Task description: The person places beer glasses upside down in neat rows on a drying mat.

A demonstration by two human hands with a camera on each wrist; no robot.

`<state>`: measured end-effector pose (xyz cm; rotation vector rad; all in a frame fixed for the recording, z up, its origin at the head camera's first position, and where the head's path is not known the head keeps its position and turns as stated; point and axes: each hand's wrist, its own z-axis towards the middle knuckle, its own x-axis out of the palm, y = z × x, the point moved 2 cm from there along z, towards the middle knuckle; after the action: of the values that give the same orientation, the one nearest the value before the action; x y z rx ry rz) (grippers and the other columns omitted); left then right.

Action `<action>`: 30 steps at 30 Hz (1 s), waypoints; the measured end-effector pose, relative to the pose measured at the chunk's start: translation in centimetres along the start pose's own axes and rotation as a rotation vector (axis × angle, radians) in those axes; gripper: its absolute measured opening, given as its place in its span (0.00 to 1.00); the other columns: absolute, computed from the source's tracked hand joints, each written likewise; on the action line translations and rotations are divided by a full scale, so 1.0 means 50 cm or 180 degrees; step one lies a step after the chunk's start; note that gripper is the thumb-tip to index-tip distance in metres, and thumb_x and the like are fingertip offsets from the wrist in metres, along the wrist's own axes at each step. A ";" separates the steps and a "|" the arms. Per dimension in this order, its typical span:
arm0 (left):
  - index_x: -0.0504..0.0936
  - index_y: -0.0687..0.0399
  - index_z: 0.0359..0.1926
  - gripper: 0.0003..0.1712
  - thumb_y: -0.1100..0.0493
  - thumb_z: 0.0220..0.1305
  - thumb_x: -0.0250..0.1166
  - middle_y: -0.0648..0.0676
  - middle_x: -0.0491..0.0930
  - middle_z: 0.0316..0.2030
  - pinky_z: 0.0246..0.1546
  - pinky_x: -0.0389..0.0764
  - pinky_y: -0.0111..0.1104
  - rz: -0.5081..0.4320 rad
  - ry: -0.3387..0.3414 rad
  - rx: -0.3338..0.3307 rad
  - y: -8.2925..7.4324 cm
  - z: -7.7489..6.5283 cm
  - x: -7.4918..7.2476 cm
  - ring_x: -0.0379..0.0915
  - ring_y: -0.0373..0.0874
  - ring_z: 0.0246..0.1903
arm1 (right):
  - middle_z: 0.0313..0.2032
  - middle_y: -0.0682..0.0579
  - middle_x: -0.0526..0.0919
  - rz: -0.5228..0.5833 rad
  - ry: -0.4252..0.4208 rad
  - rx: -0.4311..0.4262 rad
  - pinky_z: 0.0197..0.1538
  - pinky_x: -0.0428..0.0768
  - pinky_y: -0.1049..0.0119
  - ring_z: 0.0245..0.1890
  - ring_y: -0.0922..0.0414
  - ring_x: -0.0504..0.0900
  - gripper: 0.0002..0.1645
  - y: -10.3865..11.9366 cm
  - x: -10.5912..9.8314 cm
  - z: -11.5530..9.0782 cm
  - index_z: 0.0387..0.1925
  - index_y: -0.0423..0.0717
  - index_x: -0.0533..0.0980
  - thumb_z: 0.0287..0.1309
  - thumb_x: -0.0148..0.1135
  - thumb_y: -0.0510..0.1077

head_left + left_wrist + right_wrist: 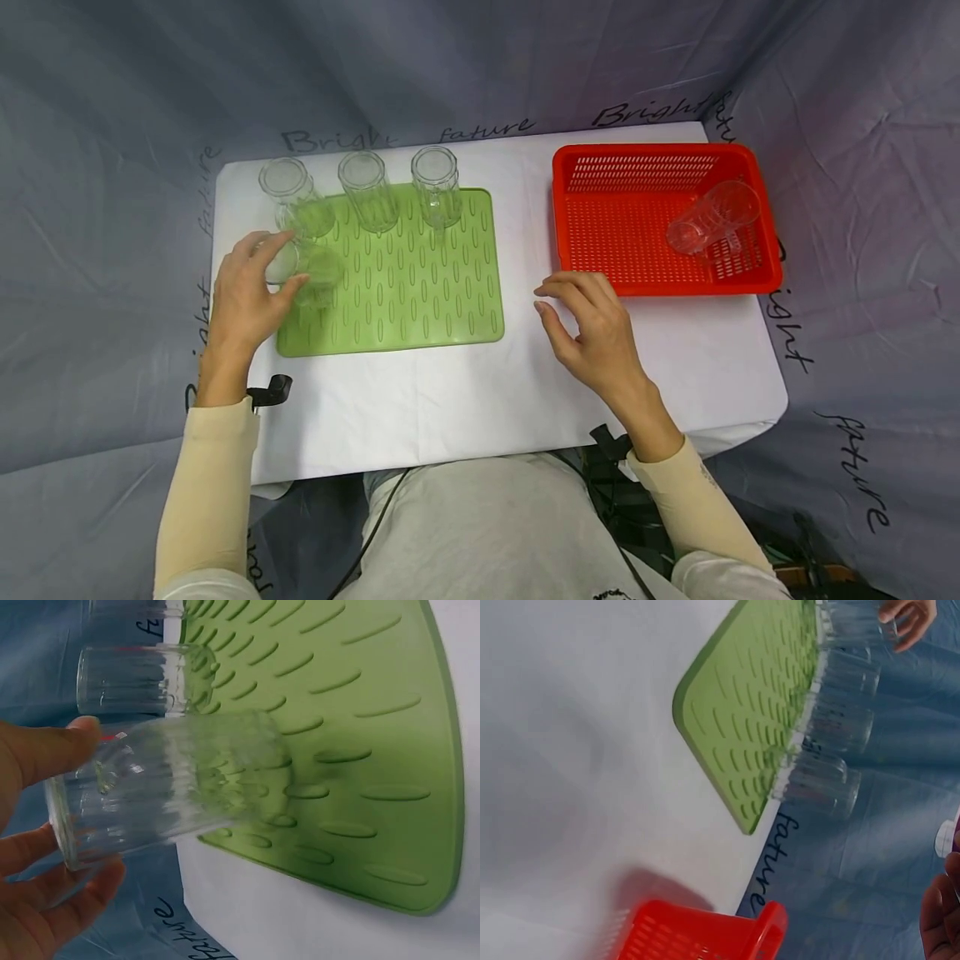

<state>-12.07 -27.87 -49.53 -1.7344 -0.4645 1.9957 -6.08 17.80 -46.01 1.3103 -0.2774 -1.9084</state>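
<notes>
At the left edge of the green mat [405, 325], my left hand [251, 287] holds a clear glass mug [187, 780] by its upper end. The thumb lies on one side of it and the fingers on the other. Behind it, three more clear glasses stand in a row: a left glass [287, 187], a middle glass [367, 192] and a right glass [437, 187] with a handle. My right hand [592, 329] hovers near the front left corner of the red basket [558, 221], fingers loosely bent and holding nothing.
One glass mug [712, 218] lies tilted on its side within the red basket, toward the right. A white-covered table [435, 408] carries the mat and basket. Grey cloth with handwriting [480, 67] hangs around the table's back and sides.
</notes>
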 end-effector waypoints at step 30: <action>0.68 0.44 0.81 0.40 0.59 0.72 0.71 0.66 0.63 0.81 0.72 0.64 0.70 0.0161 0.0600 -0.0325 0.007 0.044 -0.005 0.63 0.76 0.74 | 0.50 0.46 0.89 0.0033 0.0028 0.0077 0.59 0.81 0.56 0.55 0.46 0.83 0.08 -0.002 0.002 -0.007 0.46 0.41 0.87 0.70 0.68 0.41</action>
<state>-14.24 -28.20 -49.15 -1.9929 -0.4699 1.8476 -5.87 17.88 -46.31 1.3304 -0.3034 -1.8955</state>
